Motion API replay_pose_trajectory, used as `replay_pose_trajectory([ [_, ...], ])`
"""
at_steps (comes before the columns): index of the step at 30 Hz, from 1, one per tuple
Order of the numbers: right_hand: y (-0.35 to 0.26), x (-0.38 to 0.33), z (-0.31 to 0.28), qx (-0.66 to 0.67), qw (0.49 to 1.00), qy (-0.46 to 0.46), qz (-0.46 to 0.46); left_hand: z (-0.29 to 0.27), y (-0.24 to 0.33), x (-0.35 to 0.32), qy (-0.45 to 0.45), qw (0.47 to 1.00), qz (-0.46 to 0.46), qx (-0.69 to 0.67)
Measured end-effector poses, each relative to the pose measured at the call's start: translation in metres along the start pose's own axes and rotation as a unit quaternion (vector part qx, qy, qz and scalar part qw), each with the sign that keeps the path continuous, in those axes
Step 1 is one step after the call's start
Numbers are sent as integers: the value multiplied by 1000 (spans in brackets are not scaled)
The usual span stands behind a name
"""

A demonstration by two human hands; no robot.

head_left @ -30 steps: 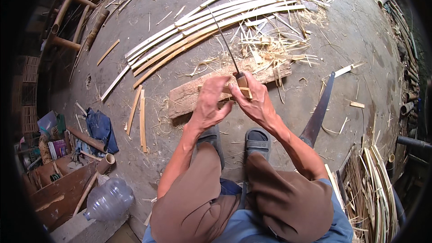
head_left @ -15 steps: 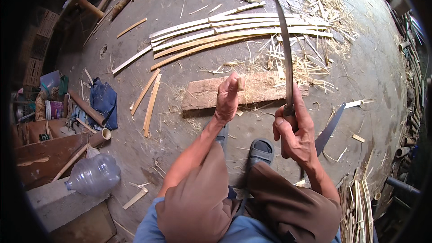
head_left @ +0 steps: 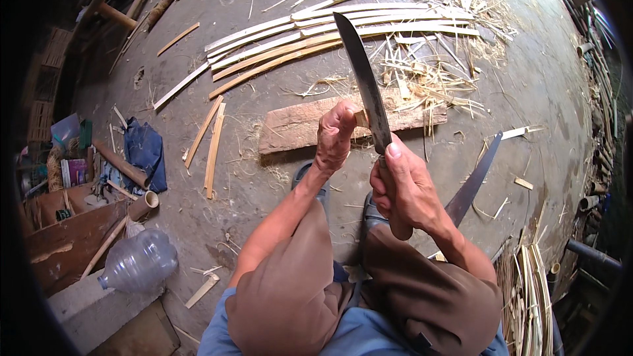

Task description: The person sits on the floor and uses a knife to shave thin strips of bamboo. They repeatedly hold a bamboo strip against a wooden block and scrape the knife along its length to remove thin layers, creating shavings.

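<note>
My right hand point(head_left: 412, 188) is wrapped round the handle of a long dark-bladed machete point(head_left: 366, 79), its thumb laid along the base of the blade. The blade slants up and to the left. Pinched in my left hand point(head_left: 335, 133) is a small piece of bamboo point(head_left: 361, 118), its pale end poking out toward the blade. Blade and bamboo overlap in the view; I cannot tell whether they touch. Below both hands, a rough wooden block point(head_left: 290, 130) lies on the floor, partly covered by shavings at its right end.
Several long bamboo strips point(head_left: 277, 53) lie beyond the block, with a heap of shavings point(head_left: 455, 0) at the far right. A handsaw point(head_left: 476, 175) rests right of my right hand. Split strips point(head_left: 531, 290) are bundled at lower right. A clear plastic bottle point(head_left: 140, 260) lies at left.
The machete has swung left, from nearly upright to a leftward slant with its flat side showing, and come close to the bamboo piece. My right hand has moved left.
</note>
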State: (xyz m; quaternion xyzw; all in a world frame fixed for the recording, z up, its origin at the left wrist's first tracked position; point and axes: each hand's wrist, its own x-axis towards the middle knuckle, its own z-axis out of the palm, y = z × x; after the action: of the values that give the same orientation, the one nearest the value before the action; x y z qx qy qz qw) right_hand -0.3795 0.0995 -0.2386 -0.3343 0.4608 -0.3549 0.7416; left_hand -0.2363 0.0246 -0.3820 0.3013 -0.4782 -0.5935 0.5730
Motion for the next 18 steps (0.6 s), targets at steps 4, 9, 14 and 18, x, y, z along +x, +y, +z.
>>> replay_pose_trajectory([
  [4, 1, -2, 1, 6, 1000, 2, -3, 5, 3, 0, 16, 1000, -9, 0],
  [9, -1, -3, 0, 12, 1000, 0, 3, 1, -1, -1, 9, 1000, -18, 7],
  [14, -3, -5, -1, 1, 1000, 0, 1, -1, -5, -1, 15, 999, -22, 31],
  [18, -4, -5, -3, -13, 1000, -6, 2, 1, -5, -1, 16, 999, -18, 31],
])
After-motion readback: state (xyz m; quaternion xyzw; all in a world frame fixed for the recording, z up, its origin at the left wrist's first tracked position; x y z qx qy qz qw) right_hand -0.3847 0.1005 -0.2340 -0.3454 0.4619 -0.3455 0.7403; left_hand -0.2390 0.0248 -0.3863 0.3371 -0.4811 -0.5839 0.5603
